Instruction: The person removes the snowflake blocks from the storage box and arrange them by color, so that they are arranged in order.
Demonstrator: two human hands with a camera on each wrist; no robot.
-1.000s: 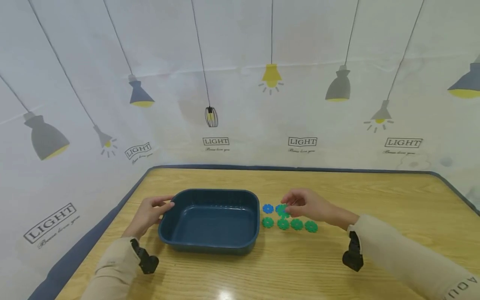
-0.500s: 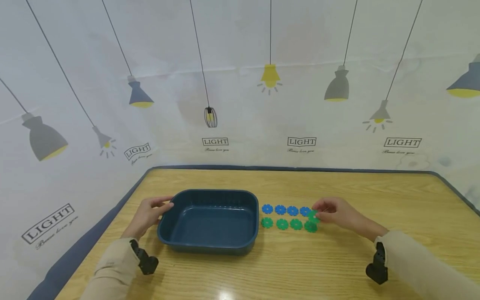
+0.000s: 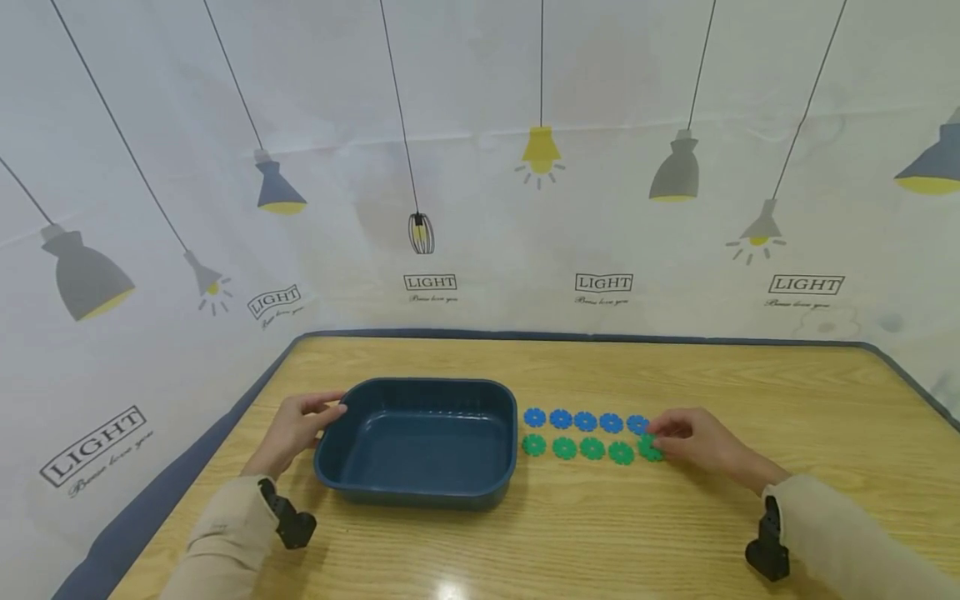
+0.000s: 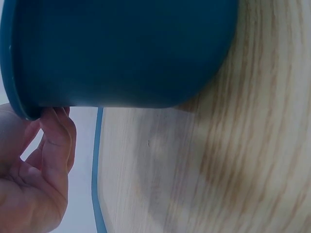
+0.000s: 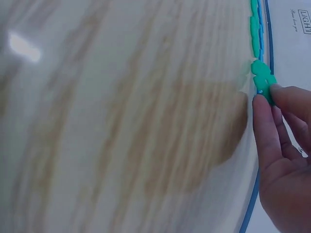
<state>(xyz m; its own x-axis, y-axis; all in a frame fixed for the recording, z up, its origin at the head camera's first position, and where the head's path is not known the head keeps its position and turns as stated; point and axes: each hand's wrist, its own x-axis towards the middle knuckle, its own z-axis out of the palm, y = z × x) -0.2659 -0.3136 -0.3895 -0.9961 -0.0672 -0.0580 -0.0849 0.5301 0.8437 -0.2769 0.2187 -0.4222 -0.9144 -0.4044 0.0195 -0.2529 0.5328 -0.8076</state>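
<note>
In the head view my left hand point(image 3: 298, 427) grips the rim of a dark blue rectangular basin point(image 3: 420, 450) at its far left corner; the left wrist view shows the fingers against the basin's wall point(image 4: 126, 53). My right hand point(image 3: 701, 446) pinches a green flower-shaped plastic disc point(image 3: 649, 448) between thumb and finger, low over the table. The same green disc point(image 5: 262, 80) appears tilted in the right wrist view. Left of it runs a row of several green discs point(image 3: 592, 448). Behind these lies a row of several blue discs point(image 3: 585, 421), the last beside my right fingertips.
The light wooden table point(image 3: 600, 533) has a dark blue edge point(image 3: 465, 335) at the back. Beyond it hangs a pale backdrop point(image 3: 480, 167) printed with lamps. Each wrist wears a black camera point(image 3: 767, 546).
My right hand has moved right along the rows with a green disc. More of the blue row, earlier covered by the hand, now shows. The left hand keeps its grip on the basin.
</note>
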